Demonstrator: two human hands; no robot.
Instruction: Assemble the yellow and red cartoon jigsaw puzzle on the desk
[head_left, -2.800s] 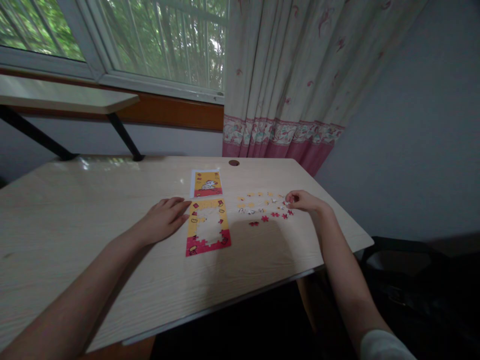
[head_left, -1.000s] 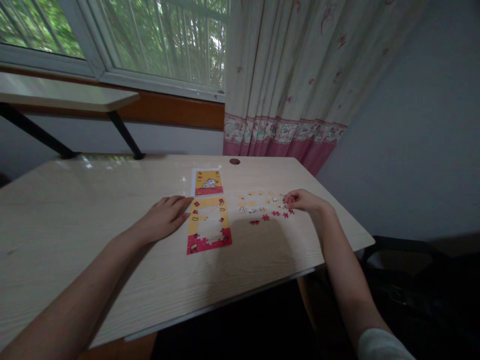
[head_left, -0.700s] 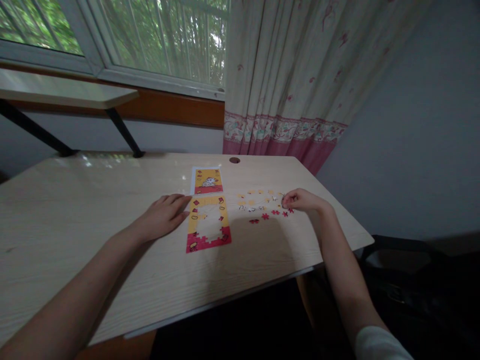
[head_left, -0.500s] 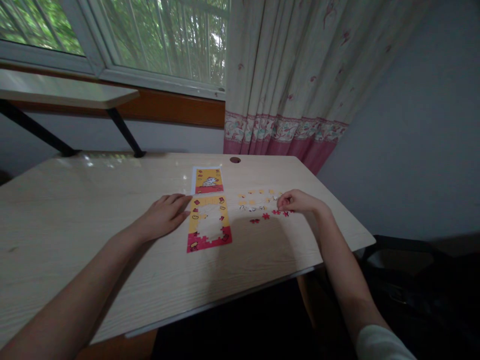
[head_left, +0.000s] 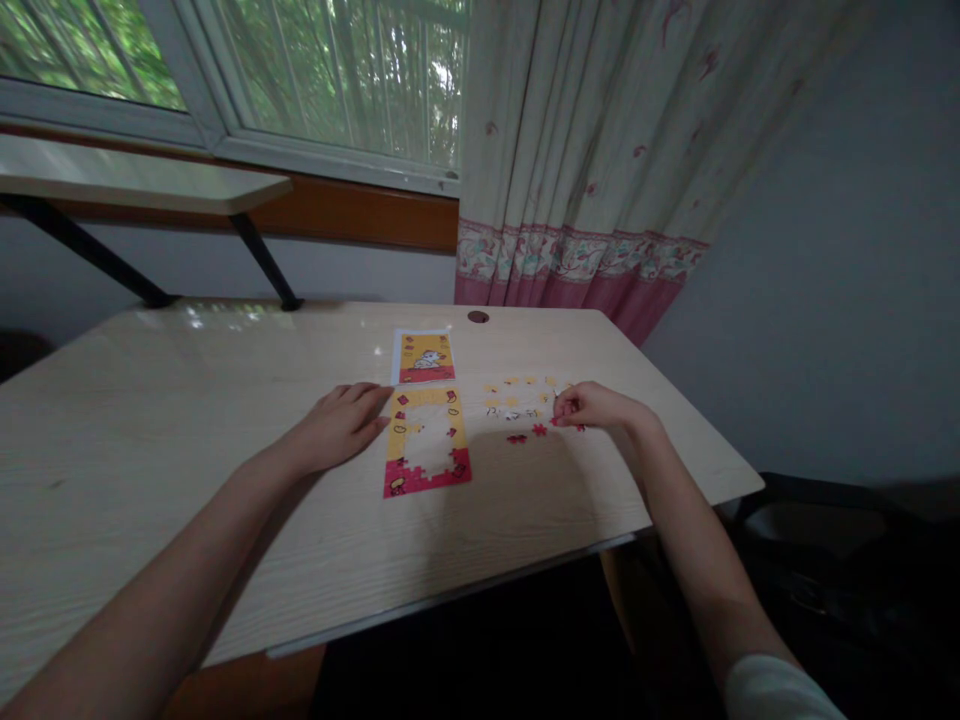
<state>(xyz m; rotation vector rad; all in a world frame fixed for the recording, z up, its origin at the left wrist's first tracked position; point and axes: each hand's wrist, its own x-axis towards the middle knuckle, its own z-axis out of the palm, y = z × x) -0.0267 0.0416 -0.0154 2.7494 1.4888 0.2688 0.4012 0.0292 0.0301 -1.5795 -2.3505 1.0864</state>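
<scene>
My left hand (head_left: 345, 428) lies flat on the table, its fingers stretched out and the tips at the left edge of a partly assembled jigsaw puzzle (head_left: 397, 470). The puzzle is a yellow and red border with bare table showing in its middle. Just behind it lies a reference picture (head_left: 427, 372) of a white animal on yellow and red. To the right, my right hand (head_left: 589, 403) has thumb and forefinger pinched together over the loose pieces, on a puzzle piece mostly hidden by the fingers. Several yellow, white and red puzzle pieces (head_left: 539, 430) lie beside that hand.
The pale wooden table (head_left: 315, 550) has a round cable hole (head_left: 478, 317) near its back edge. A raised shelf (head_left: 150, 185) on black legs stands at the back left. Behind are a window and a curtain (head_left: 570, 250). A dark chair (head_left: 810, 500) is at the right.
The view has shifted slightly, so the table and puzzle sit a little further right. My right hand remains pinched, now lower over the red pieces. My left hand stays by the puzzle's edge.
</scene>
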